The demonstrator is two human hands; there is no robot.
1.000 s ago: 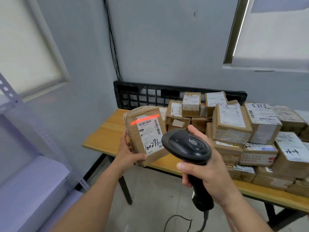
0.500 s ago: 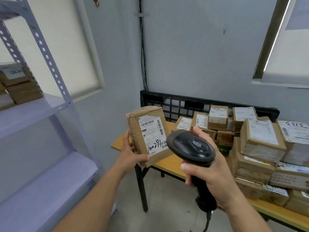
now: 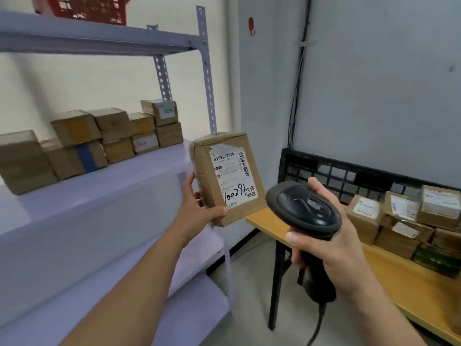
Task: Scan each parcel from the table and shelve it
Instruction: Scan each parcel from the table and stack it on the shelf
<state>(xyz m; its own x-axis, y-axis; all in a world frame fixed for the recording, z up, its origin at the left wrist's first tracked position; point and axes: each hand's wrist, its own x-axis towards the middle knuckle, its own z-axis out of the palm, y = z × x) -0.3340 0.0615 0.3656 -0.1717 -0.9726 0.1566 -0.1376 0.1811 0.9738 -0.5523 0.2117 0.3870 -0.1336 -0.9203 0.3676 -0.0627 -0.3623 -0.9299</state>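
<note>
While gripping a brown parcel [image 3: 224, 176] in the left grip [image 3: 197, 211], thumb curled over the lower front face and fingers behind the left side, holds a black scanner [image 3: 304, 208] in the right grip [image 3: 334, 248], fingers wrapped round the handle and thumb lying along the rim of the head; lets the cable [image 3: 316, 328] hang from the handle's base.

Carries the parcel nearly upright, leaning slightly left, label towards the camera; shows barcodes near the top and handwritten 100291 near the bottom; touches neither shelf nor table, in the air just off the front right corner of the shelf's [image 3: 112, 188] middle board, close to the perforated post [image 3: 207, 71]; sits just left of the scanner head, apart from it.

Further back on that board, towards its left and rear edge: stacked brown boxes [image 3: 117, 136] in two tiers, blurred, the top right one marked 0836; on the top board, at its left end, a red basket [image 3: 92, 6].

To the right: wooden table [image 3: 399, 280], its near left corner partly behind the scanner; piled parcels [image 3: 404, 221] towards its right edge; black plastic grid [image 3: 336, 171] standing along its back edge against the wall.
</note>
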